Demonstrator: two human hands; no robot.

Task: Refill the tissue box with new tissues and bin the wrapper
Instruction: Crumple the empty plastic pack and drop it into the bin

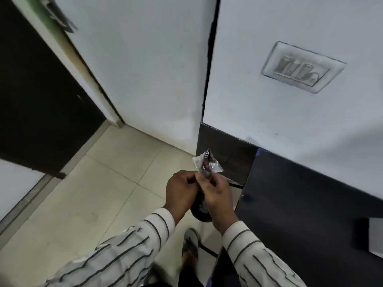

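Observation:
A crumpled clear plastic wrapper (pixel 207 162) with dark and pink print sticks up from between my two hands. My left hand (pixel 182 191) and my right hand (pixel 217 193) are pressed together low in the middle of the view, both closed on the wrapper's lower end. Directly under the hands a dark round bin (pixel 200 210) shows on the floor, mostly hidden by them. No tissue box is recognisable; only a pale grey object (pixel 376 237) is cut off at the right edge on the dark table.
A dark table (pixel 300 214) stands to the right against a white wall with a switch plate (pixel 302 67). A dark door (pixel 35 100) is on the left. Beige floor tiles (pixel 93 193) lie below, with my sandalled foot (pixel 190 245) near the bin.

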